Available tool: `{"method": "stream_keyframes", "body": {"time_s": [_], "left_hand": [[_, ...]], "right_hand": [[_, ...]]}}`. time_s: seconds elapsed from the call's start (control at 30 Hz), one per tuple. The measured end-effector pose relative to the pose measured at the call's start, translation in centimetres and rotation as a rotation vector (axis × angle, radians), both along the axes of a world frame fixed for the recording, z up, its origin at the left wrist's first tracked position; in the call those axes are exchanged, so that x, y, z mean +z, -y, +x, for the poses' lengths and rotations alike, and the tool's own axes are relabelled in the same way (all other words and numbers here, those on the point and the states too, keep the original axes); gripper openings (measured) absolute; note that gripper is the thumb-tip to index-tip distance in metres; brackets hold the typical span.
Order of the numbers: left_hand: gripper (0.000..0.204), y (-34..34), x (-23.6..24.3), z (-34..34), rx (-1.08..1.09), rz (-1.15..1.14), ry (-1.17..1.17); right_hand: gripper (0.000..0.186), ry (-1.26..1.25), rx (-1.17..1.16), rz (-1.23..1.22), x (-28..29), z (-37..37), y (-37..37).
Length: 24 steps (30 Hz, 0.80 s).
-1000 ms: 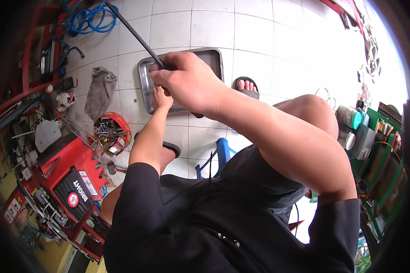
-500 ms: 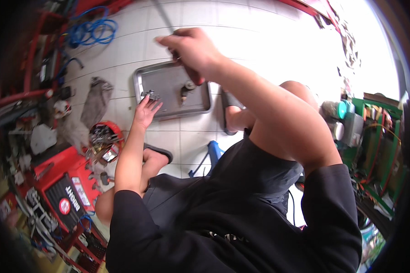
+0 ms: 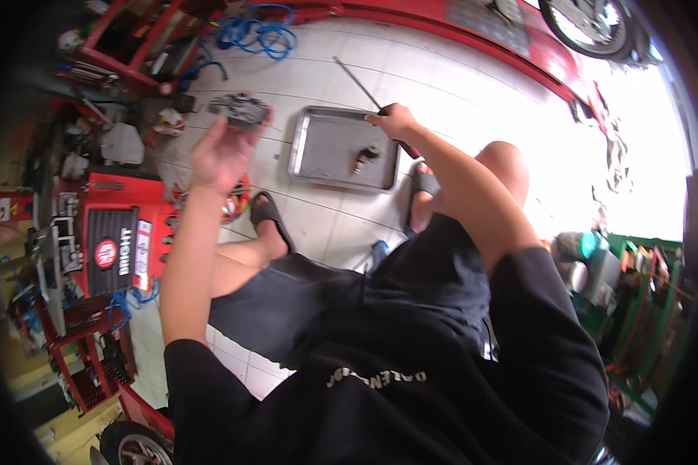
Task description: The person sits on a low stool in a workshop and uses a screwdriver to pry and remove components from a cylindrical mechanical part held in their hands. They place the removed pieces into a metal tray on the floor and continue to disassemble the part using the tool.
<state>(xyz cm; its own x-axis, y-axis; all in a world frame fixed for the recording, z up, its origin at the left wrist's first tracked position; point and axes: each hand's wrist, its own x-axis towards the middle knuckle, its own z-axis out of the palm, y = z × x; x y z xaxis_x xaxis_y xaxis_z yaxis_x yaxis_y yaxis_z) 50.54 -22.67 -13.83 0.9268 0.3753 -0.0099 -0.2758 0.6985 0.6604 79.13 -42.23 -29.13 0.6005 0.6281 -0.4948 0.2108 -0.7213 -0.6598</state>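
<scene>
My left hand (image 3: pixel 223 159) is raised at the left of the tray, its fingers closed round a grey metal part (image 3: pixel 242 111) with a jagged outline. The part is slightly blurred, and I cannot tell its exact kind. My right hand (image 3: pixel 399 122) grips a long-shafted screwdriver (image 3: pixel 357 81) over the tray's right corner. Its dark and red handle shows below the fist, while the shaft points up and to the left. On the floor lies a shallow metal tray (image 3: pixel 324 136). Inside it rests a small dark and brassy part (image 3: pixel 367 157).
A coiled blue hose (image 3: pixel 256 35) lies at the far left. Red tool cabinet (image 3: pixel 101 256) and a white jug (image 3: pixel 122 144) stand on the left. A long red platform (image 3: pixel 411 14) crosses the back, with a wheel (image 3: pixel 585 27) at far right. Green rack (image 3: pixel 651 294) stands right.
My left hand has lifted the grey metal part out of the tray and carried it up to the left. My right hand has lowered with the screwdriver. The view has shifted too.
</scene>
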Motion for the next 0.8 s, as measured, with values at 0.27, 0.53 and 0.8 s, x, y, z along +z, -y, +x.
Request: {"method": "stream_keyframes", "body": {"time_s": [0.27, 0.53, 0.8], "left_hand": [[0.043, -1.6, -4.1, -3.4, 0.289, -0.101, -0.032], [0.048, -4.7, -3.8, -2.8, 0.329, -0.305, -0.169], [0.039, -6.9, -3.9, -2.1, 0.451, -0.204, -0.256]], "right_hand": [[0.054, 0.192, -0.141, -0.279, -12.3, -4.0, 3.1], [0.057, 0.0, -0.319, -0.334, -22.3, -7.7, -0.7], [0.046, 0.192, -0.652, -0.262, -20.5, -10.9, -6.0]]}}
